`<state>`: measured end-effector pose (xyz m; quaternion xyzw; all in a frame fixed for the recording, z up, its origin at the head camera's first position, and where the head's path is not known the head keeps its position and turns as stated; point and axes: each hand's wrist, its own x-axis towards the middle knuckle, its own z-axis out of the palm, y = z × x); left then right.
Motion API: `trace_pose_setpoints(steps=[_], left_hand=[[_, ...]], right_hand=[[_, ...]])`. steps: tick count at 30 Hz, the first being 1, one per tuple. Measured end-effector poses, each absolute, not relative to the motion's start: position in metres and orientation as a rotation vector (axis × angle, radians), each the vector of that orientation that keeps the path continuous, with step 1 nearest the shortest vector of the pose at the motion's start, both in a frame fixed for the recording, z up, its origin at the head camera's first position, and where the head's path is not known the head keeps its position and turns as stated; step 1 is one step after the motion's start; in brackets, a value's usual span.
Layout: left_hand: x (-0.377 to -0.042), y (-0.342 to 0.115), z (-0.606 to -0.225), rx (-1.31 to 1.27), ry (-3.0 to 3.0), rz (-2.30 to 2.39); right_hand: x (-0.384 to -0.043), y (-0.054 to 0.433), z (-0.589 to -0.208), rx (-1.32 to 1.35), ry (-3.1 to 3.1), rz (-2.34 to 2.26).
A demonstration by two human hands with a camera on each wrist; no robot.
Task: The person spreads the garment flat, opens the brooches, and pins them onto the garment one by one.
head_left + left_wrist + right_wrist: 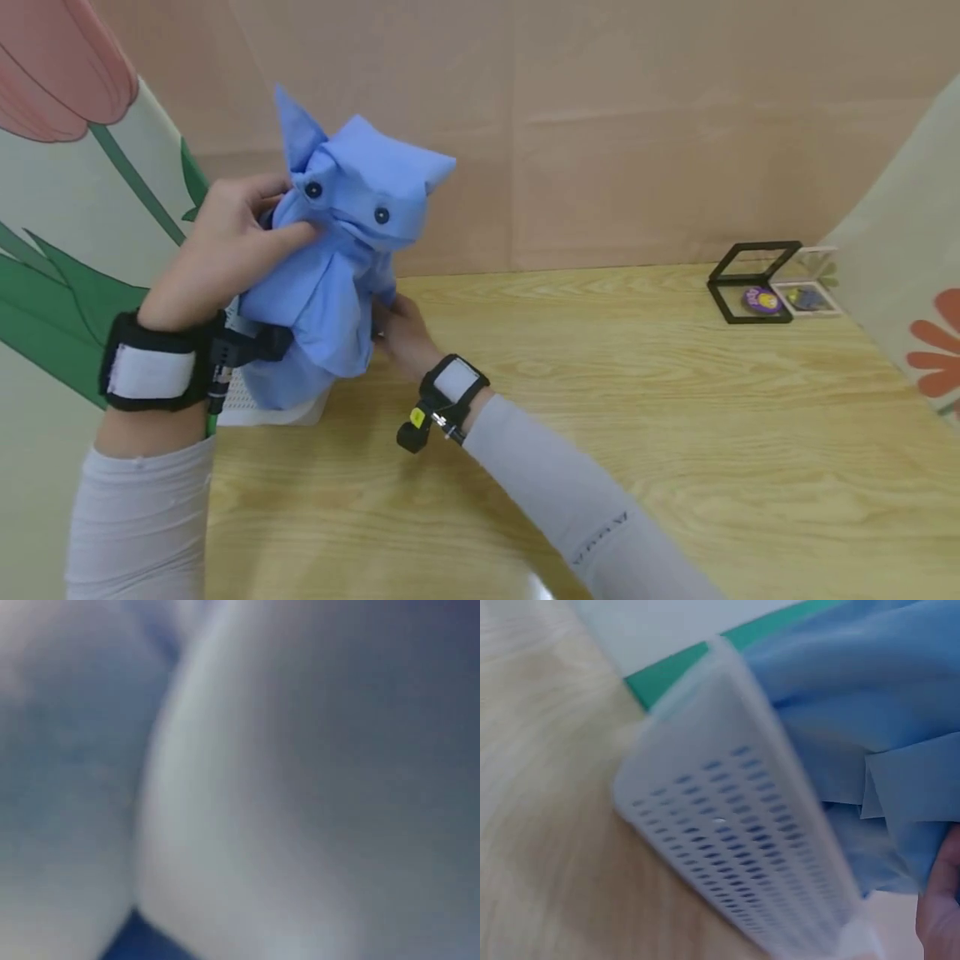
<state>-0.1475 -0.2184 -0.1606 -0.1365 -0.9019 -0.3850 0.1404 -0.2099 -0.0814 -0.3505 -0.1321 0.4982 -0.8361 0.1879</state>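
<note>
Toy [337, 308] was upright at the basket [309, 414], maybe partly inside. Your left hand [236, 237] pinched it below the head; couldn't tell whether your right hand [408, 337] gripped its side. Looked about midway to me: toy held up, letting go not done.

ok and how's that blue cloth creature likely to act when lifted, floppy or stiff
The blue cloth creature would probably sag and fold, as it looks creased and loose. It may be light, since the fabric looks thin, though any filling would be hidden. One pointed ear stands up, so that part might be stiffer.
</note>
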Motion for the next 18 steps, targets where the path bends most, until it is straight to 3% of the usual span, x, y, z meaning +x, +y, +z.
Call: trace_pose_setpoints(steps=[5,10,18], left_hand=[[-0.145,-0.207,-0.151,-0.447,-2.493,-1.173],[-0.144,-0.202,-0.135,-0.439,-2.363,-1.163],[-0.150,-0.217,-0.117,-0.398,-2.214,-0.925]], right_hand=[[-0.216,-0.058,-0.331,-0.347,1.262,-2.515],[-0.222,-0.047,-0.309,-0.563,1.158,-2.538],[-0.227,-0.074,-0.277,-0.579,1.055,-2.382]])
